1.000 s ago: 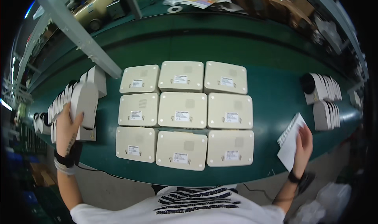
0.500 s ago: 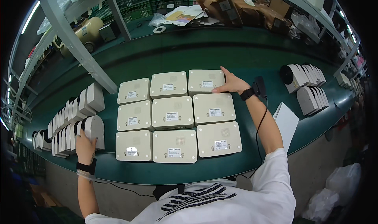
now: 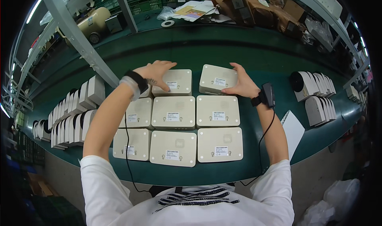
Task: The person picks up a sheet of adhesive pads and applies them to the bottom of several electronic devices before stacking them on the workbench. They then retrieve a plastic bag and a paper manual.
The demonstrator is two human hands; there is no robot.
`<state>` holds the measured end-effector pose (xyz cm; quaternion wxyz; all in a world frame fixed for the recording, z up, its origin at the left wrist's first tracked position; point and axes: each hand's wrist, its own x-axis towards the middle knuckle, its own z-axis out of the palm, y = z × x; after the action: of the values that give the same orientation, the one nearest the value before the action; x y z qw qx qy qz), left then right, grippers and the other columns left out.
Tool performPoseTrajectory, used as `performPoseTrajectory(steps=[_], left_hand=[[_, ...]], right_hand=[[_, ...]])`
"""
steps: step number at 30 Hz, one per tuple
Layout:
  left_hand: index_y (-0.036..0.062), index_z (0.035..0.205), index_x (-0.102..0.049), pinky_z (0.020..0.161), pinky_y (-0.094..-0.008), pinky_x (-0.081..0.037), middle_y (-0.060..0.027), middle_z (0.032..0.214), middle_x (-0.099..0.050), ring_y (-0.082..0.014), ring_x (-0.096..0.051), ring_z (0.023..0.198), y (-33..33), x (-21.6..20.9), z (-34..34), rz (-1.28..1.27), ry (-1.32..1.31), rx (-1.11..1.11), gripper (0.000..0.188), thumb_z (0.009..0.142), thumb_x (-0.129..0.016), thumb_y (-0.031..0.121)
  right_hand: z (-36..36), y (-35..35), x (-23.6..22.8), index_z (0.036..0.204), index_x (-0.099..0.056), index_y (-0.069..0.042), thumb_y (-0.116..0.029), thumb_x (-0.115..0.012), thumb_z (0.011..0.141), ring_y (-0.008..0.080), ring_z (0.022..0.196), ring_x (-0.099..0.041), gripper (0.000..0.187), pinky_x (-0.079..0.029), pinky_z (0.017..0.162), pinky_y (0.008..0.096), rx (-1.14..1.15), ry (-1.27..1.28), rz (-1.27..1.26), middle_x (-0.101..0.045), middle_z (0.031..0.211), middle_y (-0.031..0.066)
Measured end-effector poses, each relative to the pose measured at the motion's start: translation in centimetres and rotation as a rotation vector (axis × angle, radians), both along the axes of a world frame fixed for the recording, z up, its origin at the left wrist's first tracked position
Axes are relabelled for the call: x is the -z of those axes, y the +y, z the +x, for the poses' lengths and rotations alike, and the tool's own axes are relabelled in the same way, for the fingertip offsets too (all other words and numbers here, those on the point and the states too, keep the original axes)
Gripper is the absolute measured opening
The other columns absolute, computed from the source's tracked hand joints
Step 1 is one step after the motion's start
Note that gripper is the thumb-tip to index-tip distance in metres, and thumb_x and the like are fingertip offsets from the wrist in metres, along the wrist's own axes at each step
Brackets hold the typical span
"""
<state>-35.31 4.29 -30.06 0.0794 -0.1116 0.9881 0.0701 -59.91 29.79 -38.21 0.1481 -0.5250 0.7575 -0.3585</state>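
Since a moment ago both your hands have come onto the far row, your left hand [image 3: 156, 73] spread flat on the far-middle box [image 3: 173, 83], your right hand [image 3: 242, 84] grasping the far-right box [image 3: 218, 79], now tilted off the grid.

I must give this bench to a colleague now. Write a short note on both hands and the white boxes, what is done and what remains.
Left hand: open, resting on the top-middle box.
Right hand: gripping the top-right box, which is tilted and set apart from the grid.
Done: nine flat cream boxes lie label-up in three rows on the green bench.
Left: probably square up the top row. More units stand in the left row and the right row.
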Motion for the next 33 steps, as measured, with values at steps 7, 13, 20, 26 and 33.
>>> performPoseTrajectory(steps=[7,13,20,26,33], left_hand=[[0.0045,0.145,-0.027,0.109,-0.0372,-0.033,-0.0196,0.139,-0.040,-0.0322,-0.041,0.126,-0.2,2.4,-3.0,0.226,-0.194,0.082,0.111,0.053,-0.084,0.027],[0.0044,0.143,-0.029,0.107,-0.0461,-0.032,-0.0181,0.130,-0.043,-0.0321,-0.040,0.125,1.1,2.1,-3.0,0.041,-0.081,0.063,0.108,0.051,-0.083,0.025],[0.0088,0.138,-0.035,0.104,-0.0534,-0.032,-0.0156,0.129,-0.043,-0.0322,-0.042,0.122,3.7,3.3,-4.1,-0.249,0.275,0.262,0.095,0.055,-0.081,0.015],[0.0148,0.131,-0.040,0.103,-0.0537,-0.033,-0.0150,0.128,-0.045,-0.0323,-0.045,0.120,4.1,5.1,-6.0,-0.318,0.494,0.525,0.072,0.068,-0.074,0.006],[0.0113,0.131,-0.037,0.107,-0.0469,-0.032,-0.0185,0.131,-0.042,-0.0342,-0.043,0.124,3.0,5.6,-5.2,-0.431,0.493,0.347,0.076,0.067,-0.077,0.009]], right_hand=[[-1.7,4.2,1.3,0.136,-0.034,-0.004,-0.025,-0.085,0.062,0.0361,0.124,-0.041,0.093,-0.040,0.103,0.0391,0.214,0.373,-0.182,-0.037,0.134,0.0211],[-1.1,5.5,2.9,0.133,-0.039,-0.007,-0.016,-0.081,0.068,0.0361,0.127,-0.037,0.078,-0.042,0.101,0.0383,0.352,0.740,-0.257,-0.034,0.137,0.0166],[-0.5,4.8,1.7,0.132,-0.041,-0.005,-0.016,-0.078,0.073,0.0345,0.120,-0.048,0.071,-0.044,0.098,0.0401,0.390,0.000,-0.349,-0.046,0.132,0.0211],[1.0,1.6,1.5,0.137,-0.036,-0.004,-0.018,-0.075,0.076,0.0331,0.117,-0.054,0.074,-0.048,0.093,0.0393,0.391,0.220,-0.251,-0.049,0.132,0.0220],[2.8,0.1,-0.8,0.142,-0.030,-0.002,-0.026,-0.072,0.080,0.0368,0.114,-0.056,0.079,-0.049,0.090,0.0349,0.098,0.006,-0.187,-0.046,0.135,0.0236]])
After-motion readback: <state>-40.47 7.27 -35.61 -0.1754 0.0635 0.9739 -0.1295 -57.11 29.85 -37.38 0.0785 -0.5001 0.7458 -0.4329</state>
